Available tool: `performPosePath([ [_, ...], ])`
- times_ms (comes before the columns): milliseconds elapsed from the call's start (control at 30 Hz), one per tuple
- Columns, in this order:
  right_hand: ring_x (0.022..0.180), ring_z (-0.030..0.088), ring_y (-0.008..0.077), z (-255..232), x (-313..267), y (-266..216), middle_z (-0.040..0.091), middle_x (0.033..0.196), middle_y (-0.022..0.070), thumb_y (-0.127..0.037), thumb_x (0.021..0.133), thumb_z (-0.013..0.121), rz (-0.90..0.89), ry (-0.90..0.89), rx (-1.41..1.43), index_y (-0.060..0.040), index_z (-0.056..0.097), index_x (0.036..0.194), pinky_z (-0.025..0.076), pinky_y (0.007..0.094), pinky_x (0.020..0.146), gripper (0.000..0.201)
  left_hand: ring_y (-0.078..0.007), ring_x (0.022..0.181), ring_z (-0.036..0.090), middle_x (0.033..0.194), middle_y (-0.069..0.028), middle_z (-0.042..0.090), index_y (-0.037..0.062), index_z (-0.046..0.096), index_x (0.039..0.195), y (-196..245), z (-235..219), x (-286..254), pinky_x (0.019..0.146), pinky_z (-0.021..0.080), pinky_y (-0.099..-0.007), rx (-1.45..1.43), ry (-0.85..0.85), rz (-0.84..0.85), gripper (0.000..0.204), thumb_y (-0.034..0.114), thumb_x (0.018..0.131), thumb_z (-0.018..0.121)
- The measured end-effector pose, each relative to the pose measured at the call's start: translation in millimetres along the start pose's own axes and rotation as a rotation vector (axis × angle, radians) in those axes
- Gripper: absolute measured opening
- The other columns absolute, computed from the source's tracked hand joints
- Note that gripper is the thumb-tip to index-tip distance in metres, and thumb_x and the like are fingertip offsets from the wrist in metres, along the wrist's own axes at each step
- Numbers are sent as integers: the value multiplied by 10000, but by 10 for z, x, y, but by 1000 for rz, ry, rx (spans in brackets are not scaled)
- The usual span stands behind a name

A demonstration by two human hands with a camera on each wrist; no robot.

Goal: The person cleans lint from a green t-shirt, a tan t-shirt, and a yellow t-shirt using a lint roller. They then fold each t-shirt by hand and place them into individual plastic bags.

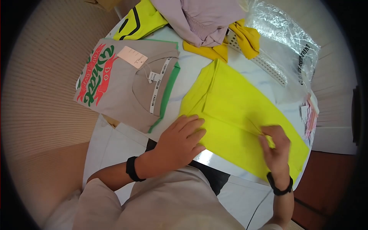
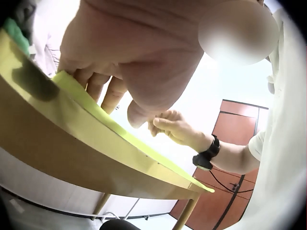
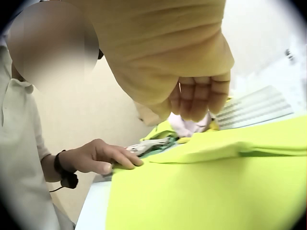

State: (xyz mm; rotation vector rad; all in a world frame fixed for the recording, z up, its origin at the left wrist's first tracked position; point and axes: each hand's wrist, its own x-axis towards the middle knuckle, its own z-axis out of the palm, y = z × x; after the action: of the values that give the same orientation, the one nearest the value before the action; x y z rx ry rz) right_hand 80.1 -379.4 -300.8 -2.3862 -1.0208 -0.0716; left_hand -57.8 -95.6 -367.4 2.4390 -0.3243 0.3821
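Observation:
A bright yellow-green folded garment (image 1: 234,99) lies across the table, with an open fold near its far left end. My left hand (image 1: 180,140) rests palm down on its near left edge, fingers extended. Over the right part of the garment is my right hand (image 1: 276,147), fingers curled and thumb and index tip close together. A thin dark strand (image 1: 253,125) runs to those fingertips. In the right wrist view, the curled fingers (image 3: 201,98) are raised above the yellow-green cloth (image 3: 206,191).
Left of it lies a folded grey T-shirt (image 1: 122,96) with green trim and a pink tag (image 1: 132,56). Behind are a lilac garment (image 1: 203,19), mustard cloth (image 1: 247,38), a perforated strip (image 1: 268,67) and a clear plastic bag (image 1: 285,36). Small papers (image 1: 309,115) lie at the right edge.

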Motion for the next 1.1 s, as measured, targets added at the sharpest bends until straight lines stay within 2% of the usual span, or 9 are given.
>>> performPosePath([
  [100, 854, 668, 352, 429, 523, -369, 662, 947, 127, -82, 787, 815, -229, -93, -58, -59, 688, 1045, 536, 468, 749, 288, -376, 1309, 559, 1375, -179, 594, 21, 678, 1211, -10, -5, -26, 1119, 453, -512, 51, -33, -15, 434, 226, 845, 790],
  [300, 812, 657, 352, 1124, 871, -292, 643, 904, 127, -99, 839, 758, -340, -211, -318, -46, 620, 909, 537, 448, 667, 164, -360, 1371, 514, 1438, -168, 568, 26, 678, 1252, -96, -18, -99, 1156, 420, -517, -51, -48, -40, 454, 234, 860, 771],
  [400, 772, 670, 339, 1080, 977, -280, 641, 857, 141, -58, 869, 721, -273, 16, -82, -31, 627, 910, 529, 464, 634, 106, -357, 1395, 489, 1461, -170, 554, 19, 674, 1272, -151, 13, -149, 1172, 399, -523, -103, -46, -37, 473, 236, 863, 767],
  [533, 592, 605, 313, 886, 1136, -354, 610, 760, 153, -53, 931, 709, 147, 272, 242, -33, 639, 925, 505, 359, 567, 73, -355, 1405, 479, 1479, -166, 545, 12, 671, 1282, -177, 13, -156, 1184, 384, -530, -112, -51, -22, 485, 246, 868, 764],
  [633, 646, 633, 328, 1078, 1115, -353, 627, 793, 153, -50, 910, 725, -14, 242, 49, -31, 642, 932, 518, 385, 591, 88, -352, 1402, 480, 1477, -160, 548, 16, 674, 1282, -183, 33, -158, 1182, 384, -531, -102, -51, -16, 483, 253, 871, 762],
  [733, 788, 659, 380, 1276, 1014, -334, 648, 866, 151, -41, 862, 749, -183, -33, 23, -30, 657, 975, 534, 449, 662, 146, -349, 1399, 481, 1467, -155, 554, 20, 679, 1275, -188, 37, -156, 1178, 386, -531, -96, -54, -12, 473, 256, 873, 762],
  [933, 759, 660, 347, 934, 937, -307, 671, 879, 160, -7, 913, 704, -86, -122, 245, -8, 702, 1034, 536, 386, 670, 122, -337, 1331, 529, 1409, -139, 586, 27, 692, 1231, -153, -11, -168, 1151, 407, -515, -84, -36, -34, 436, 249, 865, 772],
  [1033, 758, 665, 332, 712, 895, -163, 685, 892, 166, 10, 932, 682, 173, -160, 285, 1, 712, 1045, 530, 368, 674, 117, -347, 1280, 557, 1382, -148, 596, 29, 696, 1214, -101, -147, -113, 1133, 414, -505, -72, -81, -49, 430, 247, 854, 779],
  [1100, 774, 670, 333, 661, 969, -22, 695, 913, 168, 17, 932, 679, 175, -104, 309, -11, 715, 1061, 531, 378, 687, 137, -363, 1268, 556, 1386, -168, 586, 28, 686, 1229, -67, -219, -17, 1124, 413, -501, -44, -100, -47, 453, 249, 846, 785],
])
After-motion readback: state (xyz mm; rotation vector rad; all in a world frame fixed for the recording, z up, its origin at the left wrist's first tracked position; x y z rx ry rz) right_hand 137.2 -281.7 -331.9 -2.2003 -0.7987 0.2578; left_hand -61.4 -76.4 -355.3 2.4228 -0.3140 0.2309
